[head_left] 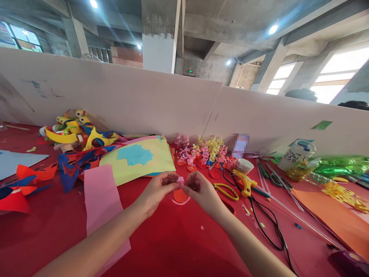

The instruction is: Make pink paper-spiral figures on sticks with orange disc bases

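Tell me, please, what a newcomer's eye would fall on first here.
The left hand and right hand probably draw it, close around a small pink piece just below the picture's centre. Just beyond stand pink and yellow curls; a yellow glue gun lies right of the hands.

the left hand [160, 188] and right hand [203, 189] partly hide a small pink paper piece [180, 180]; a patch [241, 145] is pixelated; the lower right corner cuts off a purple object [348, 262].
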`<state>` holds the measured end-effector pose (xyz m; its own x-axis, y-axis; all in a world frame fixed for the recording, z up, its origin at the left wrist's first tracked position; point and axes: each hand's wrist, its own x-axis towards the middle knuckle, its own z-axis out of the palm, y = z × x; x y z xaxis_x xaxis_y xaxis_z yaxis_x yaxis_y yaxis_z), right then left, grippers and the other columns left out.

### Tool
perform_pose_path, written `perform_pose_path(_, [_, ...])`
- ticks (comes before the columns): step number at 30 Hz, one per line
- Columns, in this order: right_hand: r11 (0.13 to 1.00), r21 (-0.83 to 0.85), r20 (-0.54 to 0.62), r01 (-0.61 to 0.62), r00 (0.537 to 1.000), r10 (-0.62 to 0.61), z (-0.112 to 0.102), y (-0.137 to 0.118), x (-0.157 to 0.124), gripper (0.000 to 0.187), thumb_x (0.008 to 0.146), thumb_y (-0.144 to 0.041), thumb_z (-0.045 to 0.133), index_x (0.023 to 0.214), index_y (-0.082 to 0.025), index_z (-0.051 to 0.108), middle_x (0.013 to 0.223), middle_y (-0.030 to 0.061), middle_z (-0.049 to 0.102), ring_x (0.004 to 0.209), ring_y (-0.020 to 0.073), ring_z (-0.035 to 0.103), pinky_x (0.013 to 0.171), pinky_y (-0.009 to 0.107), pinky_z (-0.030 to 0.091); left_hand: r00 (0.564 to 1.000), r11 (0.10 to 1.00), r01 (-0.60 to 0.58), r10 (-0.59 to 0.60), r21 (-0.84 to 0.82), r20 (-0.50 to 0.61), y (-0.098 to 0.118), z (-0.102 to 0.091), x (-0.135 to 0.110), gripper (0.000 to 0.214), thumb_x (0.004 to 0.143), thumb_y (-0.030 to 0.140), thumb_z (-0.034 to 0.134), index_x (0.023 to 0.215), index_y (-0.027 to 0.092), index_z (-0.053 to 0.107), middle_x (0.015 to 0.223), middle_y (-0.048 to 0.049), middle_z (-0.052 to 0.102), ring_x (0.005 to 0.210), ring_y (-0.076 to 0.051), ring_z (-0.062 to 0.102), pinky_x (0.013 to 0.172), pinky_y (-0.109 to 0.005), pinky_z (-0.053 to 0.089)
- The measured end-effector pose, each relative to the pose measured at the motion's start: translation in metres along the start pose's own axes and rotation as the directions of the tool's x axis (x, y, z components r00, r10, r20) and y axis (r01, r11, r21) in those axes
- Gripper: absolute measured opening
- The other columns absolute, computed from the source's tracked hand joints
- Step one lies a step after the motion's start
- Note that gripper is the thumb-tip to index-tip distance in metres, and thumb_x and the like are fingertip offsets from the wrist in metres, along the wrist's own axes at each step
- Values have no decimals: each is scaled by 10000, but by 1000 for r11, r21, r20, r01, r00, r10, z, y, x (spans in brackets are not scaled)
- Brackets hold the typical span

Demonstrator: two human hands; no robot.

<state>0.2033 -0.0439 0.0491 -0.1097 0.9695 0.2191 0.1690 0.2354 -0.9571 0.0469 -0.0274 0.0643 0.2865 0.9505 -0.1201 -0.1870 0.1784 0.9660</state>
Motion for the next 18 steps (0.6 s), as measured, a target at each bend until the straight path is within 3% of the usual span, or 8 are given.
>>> perform_pose_path(9, [1000, -2, 26, 6, 1000, -6, 0, 1, 0, 234, 730, -345, 610, 765, -208, 423, 694, -17, 523, 630, 125, 499, 560, 243, 393, 1000, 1000, -9, 9, 26, 0, 2, 1, -1, 243, 587, 233, 743, 804, 152, 667, 817, -41, 675, 797, -161, 588, 788, -283, 424])
perform_pose_path(18, [999, 36, 64, 4, 998, -7, -2, -1, 0, 216, 730, -323, 613, 741, -198, 437, 684, -27, 502, 614, 110, 482, 554, 231, 385, 996, 980, -80, 85, 184, -19, 4, 3, -1, 222, 614, 292, 707, 787, 153, 704, 815, -54, 698, 818, -205, 590, 794, -303, 412])
